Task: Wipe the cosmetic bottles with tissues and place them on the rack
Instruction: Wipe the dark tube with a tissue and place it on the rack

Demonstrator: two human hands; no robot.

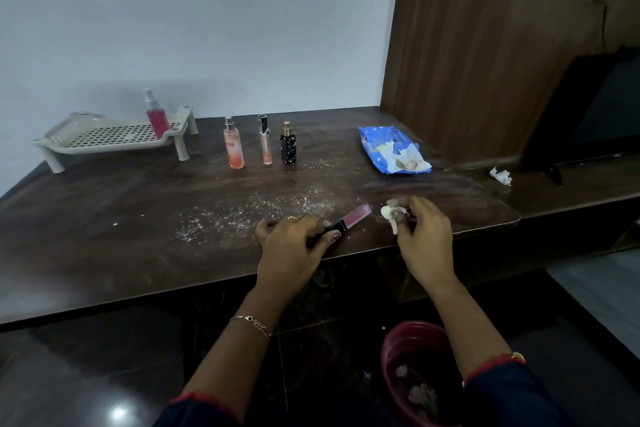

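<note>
- The left hand [294, 239] lies palm down, low over the front edge of the surface [104, 236], with its arm reaching in from below.
- Its grip is curled round the black cap end of a pink tube [355, 217], which points out toward the right hand.
- The right hand [424, 229] is just beside it with the wrist bent, and its grip pinches a balled-up tissue [389, 213] near the tube's tip.
- 3 bottles stand in a row further back: a peach spray bottle [234, 146], a thin bottle [265, 142] and a black bottle [288, 146].
- A red spray bottle [157, 118] stands on the rack [86, 140] at the far left.
- A blue tissue pack [384, 146] lies to the right.
- White crumbs [249, 210] dot the surface.
- A red bin [398, 357] sits on the floor.
</note>
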